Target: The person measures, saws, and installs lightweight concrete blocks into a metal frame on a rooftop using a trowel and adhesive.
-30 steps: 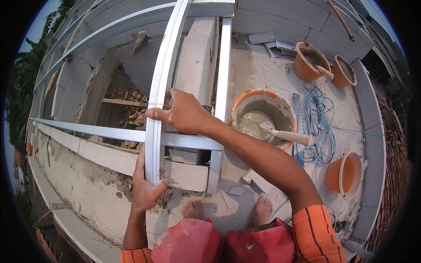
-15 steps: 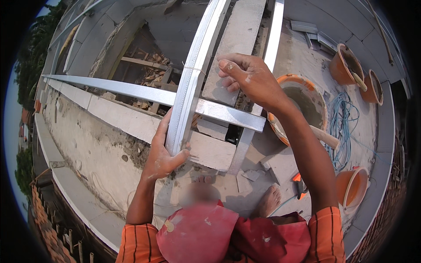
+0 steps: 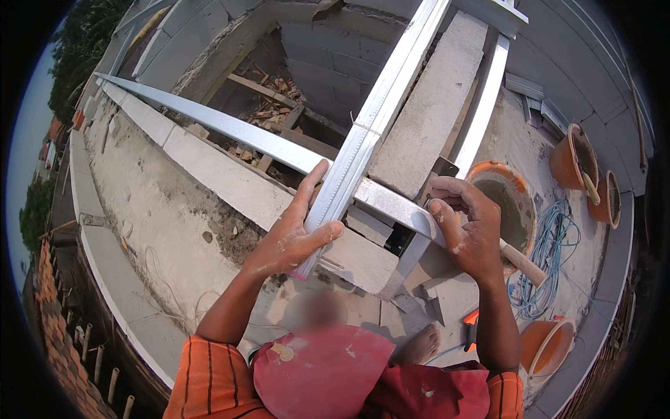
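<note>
- The left hand (image 3: 283,241) is closed around the near end of the long metal bars (image 3: 344,174), thumb on one side, fingers on the other; the bars run from it toward 1 o'clock.
- At the left hand's 3 o'clock, the right hand (image 3: 469,227) is curled, thumb near fingertips, by the end of the crossbar (image 3: 398,204); the fingers hide whether anything small is pinched there, so I cannot tell.
- A thin wire (image 3: 368,129) circles the bars just beyond the crossbar, so bundling looks done, at least at this spot.
- The bars already lie over the crossbar, which slants from 10 to 4 o'clock. No screw shows at the crossing, so fastening there, if wanted, seems left.
- At 1 o'clock, a grey block (image 3: 433,105) lies between the bars and the side rail (image 3: 481,112).
- Near 3 o'clock stands the mortar bucket (image 3: 499,170), a wooden handle (image 3: 523,263) jutting out; blue rope (image 3: 548,262) is heaped beyond. The mortar appears to play no part in this step.
</note>
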Demonstrator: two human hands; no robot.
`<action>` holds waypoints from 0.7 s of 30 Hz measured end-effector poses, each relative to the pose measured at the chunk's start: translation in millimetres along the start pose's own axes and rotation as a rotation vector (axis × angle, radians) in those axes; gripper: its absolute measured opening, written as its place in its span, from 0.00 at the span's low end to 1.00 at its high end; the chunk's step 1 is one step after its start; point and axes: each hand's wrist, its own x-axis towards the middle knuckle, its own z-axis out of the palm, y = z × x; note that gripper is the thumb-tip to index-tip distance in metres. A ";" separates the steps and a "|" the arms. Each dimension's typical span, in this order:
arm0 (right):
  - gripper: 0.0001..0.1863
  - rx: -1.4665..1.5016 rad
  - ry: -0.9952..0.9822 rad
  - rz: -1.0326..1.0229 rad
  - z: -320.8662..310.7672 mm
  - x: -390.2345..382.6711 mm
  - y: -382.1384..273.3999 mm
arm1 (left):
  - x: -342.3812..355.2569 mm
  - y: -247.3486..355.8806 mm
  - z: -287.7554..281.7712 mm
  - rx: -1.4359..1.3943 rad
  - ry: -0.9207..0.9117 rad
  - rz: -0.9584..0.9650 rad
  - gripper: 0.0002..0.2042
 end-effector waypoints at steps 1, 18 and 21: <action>0.14 -0.040 0.020 -0.012 3.4 -3.4 0.0 | 4.1 0.2 -0.2 -0.033 -0.024 -0.014 0.50; 0.13 -0.411 0.222 -0.417 36.1 -8.0 25.3 | 21.2 22.7 2.8 -0.133 -0.132 -0.050 0.49; 0.12 -0.405 0.233 -0.422 39.0 -7.9 27.2 | 21.2 15.9 2.0 -0.115 -0.128 -0.029 0.48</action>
